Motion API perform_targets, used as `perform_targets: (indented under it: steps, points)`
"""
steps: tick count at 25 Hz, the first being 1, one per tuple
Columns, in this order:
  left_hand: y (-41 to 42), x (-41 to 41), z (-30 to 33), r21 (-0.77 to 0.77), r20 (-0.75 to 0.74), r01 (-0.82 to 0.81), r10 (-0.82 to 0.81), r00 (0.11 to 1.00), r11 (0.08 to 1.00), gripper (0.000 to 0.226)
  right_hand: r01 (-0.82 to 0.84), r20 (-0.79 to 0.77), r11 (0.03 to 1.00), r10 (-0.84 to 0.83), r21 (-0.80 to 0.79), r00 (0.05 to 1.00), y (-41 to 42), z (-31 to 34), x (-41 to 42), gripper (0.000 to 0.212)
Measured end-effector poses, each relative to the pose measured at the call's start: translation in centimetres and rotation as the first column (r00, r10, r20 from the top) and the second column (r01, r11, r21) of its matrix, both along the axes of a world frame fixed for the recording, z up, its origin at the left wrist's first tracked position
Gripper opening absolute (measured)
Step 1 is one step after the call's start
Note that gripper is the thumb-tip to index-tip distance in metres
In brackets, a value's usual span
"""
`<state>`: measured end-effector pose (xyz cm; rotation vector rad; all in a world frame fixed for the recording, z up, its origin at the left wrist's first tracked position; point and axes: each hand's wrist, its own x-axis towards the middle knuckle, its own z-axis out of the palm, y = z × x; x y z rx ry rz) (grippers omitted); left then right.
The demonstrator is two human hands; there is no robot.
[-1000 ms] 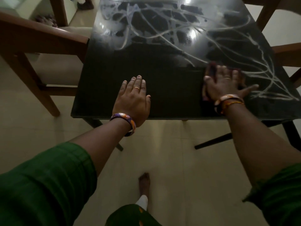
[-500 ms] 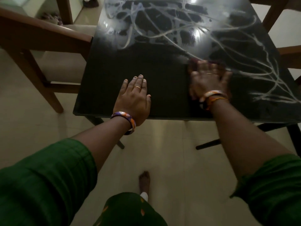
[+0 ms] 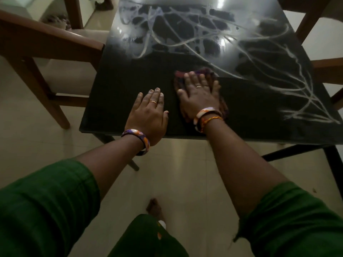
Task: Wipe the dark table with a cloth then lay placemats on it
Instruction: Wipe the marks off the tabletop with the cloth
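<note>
The cloth [image 3: 181,76] lies near the dark table [image 3: 115,89]'s near edge under the flat-fingered right hand [image 3: 199,98] (left hand [image 3: 148,115] resting flat beside), looking soft, light, best pressed from above

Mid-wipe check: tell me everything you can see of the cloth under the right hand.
The cloth is mostly hidden. Only dark reddish-purple edges show, blurred, past the fingertips and along the outer side of the right hand, which lies flat on it with fingers spread, pressing it onto the dark table. It looks soft and bunched; any pattern is unclear. It sits near the table's front edge, at the border of the streaky film, apart from the left hand.
</note>
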<state>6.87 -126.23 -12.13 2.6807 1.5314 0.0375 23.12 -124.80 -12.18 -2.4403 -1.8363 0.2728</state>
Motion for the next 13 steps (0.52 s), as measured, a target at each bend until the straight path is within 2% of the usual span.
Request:
perform_targets:
  steps: [4,7,9,11,13]
  points:
    - [0.5,0.0,0.7,-0.060,0.021,-0.004,0.006,1.000,0.998,0.057,0.337,0.026,0.941,-0.337,-0.025,0.941,-2.0,0.3,9.3,0.058]
    - [1.9,0.1,2.0,-0.121,0.106,0.012,0.001,0.994,0.993,0.056,0.516,0.068,0.855,-0.512,-0.051,0.856,-2.2,0.7,11.2,0.059]
    - [3.1,0.2,2.5,-0.121,0.168,-0.012,0.032,0.985,0.993,0.053,0.456,0.041,0.890,-0.455,-0.023,0.890,-0.2,0.5,8.3,0.062]
    - [4.5,0.4,2.6,-0.112,0.180,-0.065,0.085,0.980,0.992,0.052,0.250,0.008,0.968,-0.250,-0.004,0.968,2.6,-0.1,3.3,0.063]
    - [5.8,0.9,2.5,-0.105,0.163,-0.106,0.123,0.979,0.989,0.051,0.036,-0.018,0.999,-0.036,-0.011,0.999,4.4,-0.3,-0.6,0.062]
